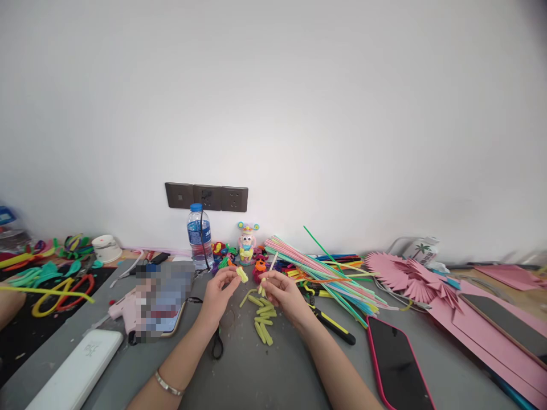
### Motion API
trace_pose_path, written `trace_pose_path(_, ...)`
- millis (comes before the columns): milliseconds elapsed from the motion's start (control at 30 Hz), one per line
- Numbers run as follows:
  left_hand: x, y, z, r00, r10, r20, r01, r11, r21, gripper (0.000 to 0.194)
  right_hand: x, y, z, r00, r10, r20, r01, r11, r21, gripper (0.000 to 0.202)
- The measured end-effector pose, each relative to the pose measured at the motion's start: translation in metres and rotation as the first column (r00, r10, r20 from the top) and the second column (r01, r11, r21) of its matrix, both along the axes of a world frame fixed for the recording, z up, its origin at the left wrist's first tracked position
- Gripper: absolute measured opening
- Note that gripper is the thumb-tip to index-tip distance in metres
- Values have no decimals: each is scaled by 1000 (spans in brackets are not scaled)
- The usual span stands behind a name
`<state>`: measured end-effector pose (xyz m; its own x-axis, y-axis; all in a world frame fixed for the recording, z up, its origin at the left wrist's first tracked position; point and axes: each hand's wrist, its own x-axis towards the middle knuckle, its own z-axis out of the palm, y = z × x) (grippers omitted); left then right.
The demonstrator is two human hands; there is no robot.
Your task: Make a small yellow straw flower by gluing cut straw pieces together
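Observation:
My left hand [222, 287] pinches a small pale-yellow folded pipe cleaner piece [242, 275] between thumb and fingertips. Close by on the right, my right hand [282, 293] is closed on another pale-yellow pipe cleaner piece [262, 286]. A thin whitish stick [274, 261] juts up from behind its fingers; what it is I cannot make out. The two held pieces are apart. Below and between the hands, several folded yellow-green pipe cleaner pieces [265, 312] lie on the grey mat [239, 370].
A water bottle [200, 239], a small figurine [247, 242] and a pipe cleaner bundle [325, 273] stand or lie behind. A black-yellow cutter [333, 324] and a pink-cased phone [397, 364] are right; a white power bank [79, 370] and pink glue gun [128, 310] left. Another person's arm [11, 304] shows far left.

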<state>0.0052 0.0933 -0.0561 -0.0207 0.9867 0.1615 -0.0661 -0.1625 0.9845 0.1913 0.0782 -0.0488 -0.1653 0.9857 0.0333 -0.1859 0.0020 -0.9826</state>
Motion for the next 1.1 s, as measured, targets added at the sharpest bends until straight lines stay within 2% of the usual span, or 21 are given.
trace_pose_path(267, -1, 1, 0, 1000, 0, -9, 0, 1000, -3, 34, 0, 0, 1, 996, -25, -81, 16, 994, -104, 36)
trace_pose_path(367, -1, -2, 3, 1000, -12, 23, 13, 999, -43, 34, 0, 2, -2, 996, -48, -72, 42, 995, -92, 36)
trace_pose_path(433, 0, -5, 7, 996, -61, 58, 67, 993, -94, 33, 0, 4, -3, 995, -74, -72, 71, 996, -55, 35)
trace_pose_path(533, 3, -10, 13, 967, -214, 135, 234, 959, -160, 29, 0, 4, -3, 990, -106, -88, 104, 994, -26, 35)
trace_pose_path(633, 6, -15, 18, 920, -330, 211, 365, 917, -161, 26, -1, 3, -2, 991, -76, -112, 72, 997, -40, 35)
trace_pose_path(900, 7, -18, 20, 868, -389, 308, 451, 877, -166, 26, -7, 2, -9, 997, 17, -72, -22, 997, -72, 39)
trace_pose_path(1100, 7, -18, 20, 848, -404, 343, 477, 864, -160, 22, -9, 1, -6, 996, 36, 83, -42, 996, 79, 35)
